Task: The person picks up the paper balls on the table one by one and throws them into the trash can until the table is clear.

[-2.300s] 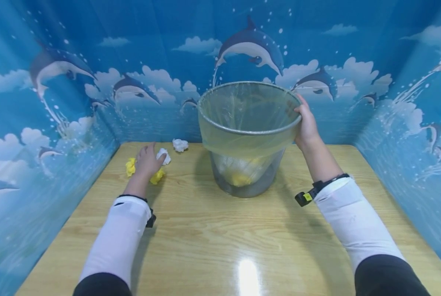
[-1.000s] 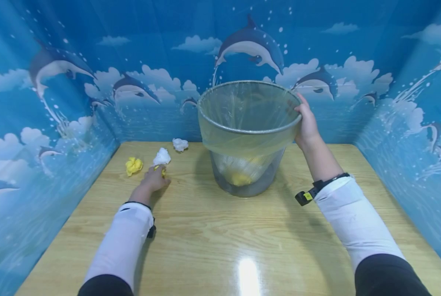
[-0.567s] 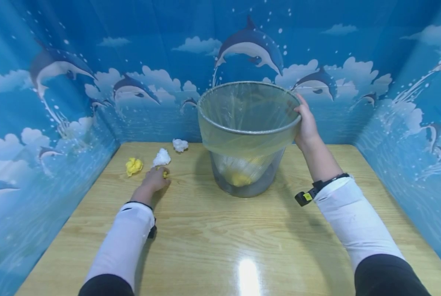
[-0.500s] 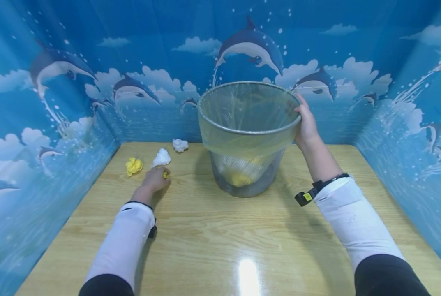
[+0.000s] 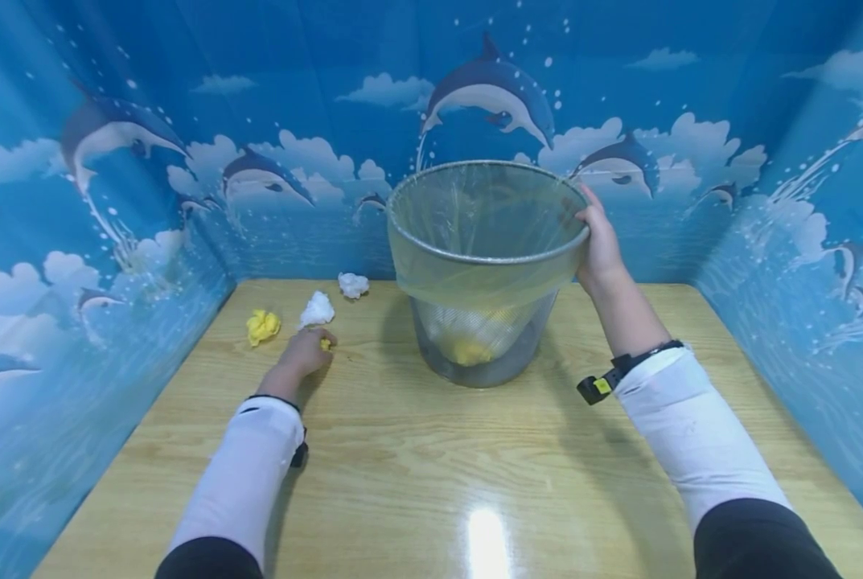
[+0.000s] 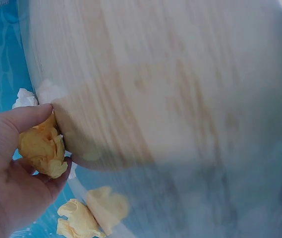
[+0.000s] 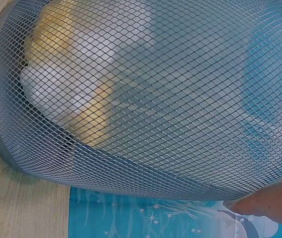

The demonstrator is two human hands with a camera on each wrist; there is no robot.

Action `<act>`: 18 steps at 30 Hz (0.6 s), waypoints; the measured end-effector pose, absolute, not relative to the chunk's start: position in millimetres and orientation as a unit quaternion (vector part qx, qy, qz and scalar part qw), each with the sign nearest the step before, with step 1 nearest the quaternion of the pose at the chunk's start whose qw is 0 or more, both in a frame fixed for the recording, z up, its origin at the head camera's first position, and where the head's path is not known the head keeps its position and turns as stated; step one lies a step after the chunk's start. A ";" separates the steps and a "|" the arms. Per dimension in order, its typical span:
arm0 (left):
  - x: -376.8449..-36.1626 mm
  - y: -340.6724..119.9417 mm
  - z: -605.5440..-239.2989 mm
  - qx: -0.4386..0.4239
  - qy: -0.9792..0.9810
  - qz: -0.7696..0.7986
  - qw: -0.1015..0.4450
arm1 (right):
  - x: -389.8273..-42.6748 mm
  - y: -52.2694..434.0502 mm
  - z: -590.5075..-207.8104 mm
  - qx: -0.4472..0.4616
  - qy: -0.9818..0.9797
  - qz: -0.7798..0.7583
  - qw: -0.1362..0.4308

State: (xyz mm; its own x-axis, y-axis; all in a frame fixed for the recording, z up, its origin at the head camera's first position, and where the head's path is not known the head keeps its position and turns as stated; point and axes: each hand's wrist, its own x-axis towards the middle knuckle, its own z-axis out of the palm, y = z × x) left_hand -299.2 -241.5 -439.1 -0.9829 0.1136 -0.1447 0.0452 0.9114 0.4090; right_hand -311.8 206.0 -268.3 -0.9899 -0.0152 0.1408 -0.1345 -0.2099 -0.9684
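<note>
Yellow, crumpled and roughly round, a paper ball [image 6: 41,151] sits in the grip of your left hand [image 5: 306,352], pinched between the thumb and fingers low over the pale wood-grain counter [image 5: 431,450]; you cannot tell from these views whether it touches the surface. Take the bin's base as the middle of the dial, with twelve toward the back wall, and that hand lies at nine o'clock. Your right hand [image 5: 599,241] grips the rim at three o'clock on the silvery-grey, round wire-mesh bin [image 5: 431,354], which stands upright, wider at the mouth than at the base. Its translucent pale-yellow plastic liner [image 5: 474,281] is folded over the rim and hangs down outside. Through the mesh you can see white crumpled paper [image 7: 51,89] and yellow crumpled paper [image 7: 93,121] lying at the bottom. Around your left hand, a second yellow crumpled ball [image 5: 262,326] rests on the counter at ten o'clock, a white crumpled ball [image 5: 318,309] sits just beside your knuckles near twelve, and another white ball [image 5: 353,285] lies farther off at one o'clock, close to the back edge. Behind everything, a blue dolphin-printed curtain [image 5: 308,64] spans the dial from nine through twelve to three.
</note>
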 end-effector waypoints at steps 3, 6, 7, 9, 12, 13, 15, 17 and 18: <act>-305.0 -244.6 -443.4 0.046 0.975 0.203 0.083 | -311.2 206.0 -268.0 0.059 -0.629 0.774 0.038; -303.7 -243.3 -441.6 0.040 0.974 0.207 0.086 | -311.2 206.3 -268.0 0.060 -0.629 0.774 0.038; -302.0 -241.2 -438.1 0.031 0.973 0.208 0.100 | -311.2 206.4 -268.0 0.061 -0.629 0.774 0.037; -299.4 -238.8 -435.3 0.027 0.972 0.208 0.102 | -311.3 206.5 -268.1 0.061 -0.628 0.775 0.036; -296.9 -235.9 -432.3 0.021 0.973 0.200 0.109 | -311.7 206.7 -268.4 0.061 -0.627 0.776 0.035; -296.4 -235.4 -431.8 0.020 0.974 0.199 0.110 | -311.8 206.7 -268.5 0.060 -0.626 0.776 0.036; -296.4 -235.1 -431.8 0.019 0.974 0.198 0.110 | -312.1 206.6 -268.7 0.061 -0.626 0.777 0.037; -296.7 -235.2 -432.0 0.022 0.974 0.200 0.105 | -312.4 206.5 -269.0 0.061 -0.625 0.777 0.038; -296.9 -235.3 -432.2 0.025 0.974 0.201 0.101 | -312.5 206.5 -269.1 0.061 -0.625 0.777 0.039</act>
State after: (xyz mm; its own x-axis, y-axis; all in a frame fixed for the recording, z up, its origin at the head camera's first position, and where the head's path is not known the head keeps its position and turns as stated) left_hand -296.9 -235.3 -432.2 -0.9784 0.0898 -0.1864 0.0089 0.9183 0.3958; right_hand -312.5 206.5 -269.1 -0.9896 -0.0163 0.1432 -0.1364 -0.2151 -0.9670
